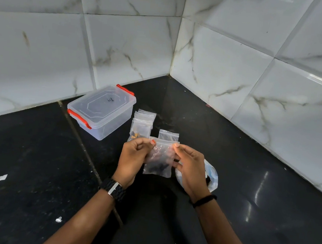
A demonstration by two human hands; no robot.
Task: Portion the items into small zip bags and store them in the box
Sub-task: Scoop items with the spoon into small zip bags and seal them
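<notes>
At the far left of the dark bench (pixel 33 158), near the tiled wall (pixel 34 49), a clear plastic box (pixel 101 111) sits with its lid on and red latches at both ends. Just right of it lies a small pile of zip bags (pixel 143 124), some with bits inside. In front of these, the left hand (pixel 132 158) pinches the top left corner of a small zip bag (pixel 159 159) holding dark pieces, raised above the bench. The right hand (pixel 190 168) pinches its top right corner. A crumpled plastic bag (pixel 213 177) lies beneath that hand.
</notes>
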